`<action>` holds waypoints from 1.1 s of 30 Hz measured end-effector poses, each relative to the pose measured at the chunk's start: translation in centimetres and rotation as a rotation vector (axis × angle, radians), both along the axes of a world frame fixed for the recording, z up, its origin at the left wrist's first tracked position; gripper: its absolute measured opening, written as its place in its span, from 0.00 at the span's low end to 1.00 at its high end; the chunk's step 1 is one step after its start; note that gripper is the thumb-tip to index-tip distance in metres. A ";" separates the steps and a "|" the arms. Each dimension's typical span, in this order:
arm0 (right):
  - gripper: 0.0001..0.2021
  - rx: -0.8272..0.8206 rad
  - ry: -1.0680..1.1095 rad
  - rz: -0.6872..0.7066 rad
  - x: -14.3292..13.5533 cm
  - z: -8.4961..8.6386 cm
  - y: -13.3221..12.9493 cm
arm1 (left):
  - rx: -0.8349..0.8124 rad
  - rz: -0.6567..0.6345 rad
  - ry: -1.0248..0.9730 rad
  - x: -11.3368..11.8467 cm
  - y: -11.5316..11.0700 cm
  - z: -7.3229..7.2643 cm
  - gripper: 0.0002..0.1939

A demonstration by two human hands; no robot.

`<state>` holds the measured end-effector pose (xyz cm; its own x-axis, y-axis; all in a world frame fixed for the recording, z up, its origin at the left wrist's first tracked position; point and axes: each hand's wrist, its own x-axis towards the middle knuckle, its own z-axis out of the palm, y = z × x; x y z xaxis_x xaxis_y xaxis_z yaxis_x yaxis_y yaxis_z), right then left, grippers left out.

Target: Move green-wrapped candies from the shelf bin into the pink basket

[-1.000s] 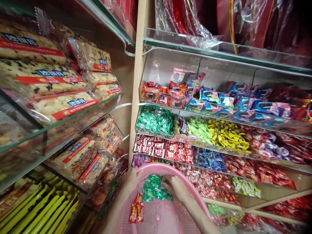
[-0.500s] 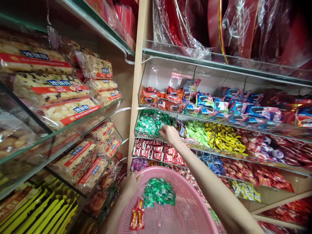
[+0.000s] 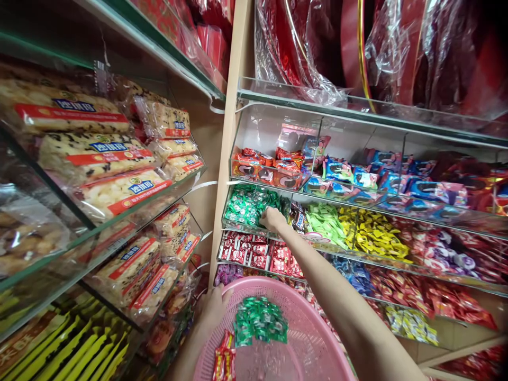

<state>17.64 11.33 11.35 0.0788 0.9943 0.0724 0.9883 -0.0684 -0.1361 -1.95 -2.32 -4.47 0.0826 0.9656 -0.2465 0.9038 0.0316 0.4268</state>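
Observation:
A pink plastic basket (image 3: 321, 338) with a perforated wall is gripped at its left rim by my left hand (image 3: 211, 307). Inside it lie a heap of green-wrapped candies (image 3: 260, 320) and a few red-and-yellow packets (image 3: 224, 360). My right hand (image 3: 273, 218) is at the shelf bin of green-wrapped candies (image 3: 248, 203), over its front right corner. Its fingers are curled closed; whatever they hold, if anything, is hidden. Just right of that hand are dark Snickers packets (image 3: 297, 216).
Glass-fronted shelves hold green strips (image 3: 327, 222), yellow-wrapped candies (image 3: 375, 235), red-and-white packets (image 3: 244, 248) and blue snack packs (image 3: 397, 182). At left, glass shelves hold wrapped puffed-rice-like bars (image 3: 95, 151). A wooden post (image 3: 227, 132) separates the two shelf units.
The view has shifted slightly, so the shelves appear a little lower and to the right. My right hand stays at the green candy bin, and my left hand keeps holding the basket.

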 end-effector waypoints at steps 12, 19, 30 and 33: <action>0.12 0.028 -0.095 0.144 1.3 2.6 -0.5 | 0.000 0.015 0.038 -0.4 0.3 0.4 0.24; 0.15 -0.122 -0.191 0.065 -0.4 2.0 -0.4 | 0.007 0.015 0.028 -0.3 0.2 0.6 0.23; 0.21 -0.288 -0.226 0.063 -1.4 3.0 0.5 | 0.000 0.044 0.017 -0.7 0.0 0.4 0.23; 0.13 -0.326 -0.224 0.091 -1.0 3.2 0.6 | -0.006 0.045 0.020 -0.7 -0.1 0.7 0.23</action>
<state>16.66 11.91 14.54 0.0079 0.9702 -0.2423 0.9951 0.0163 0.0978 -2.69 -2.38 -3.78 0.0336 0.9668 -0.2533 0.9098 0.0753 0.4082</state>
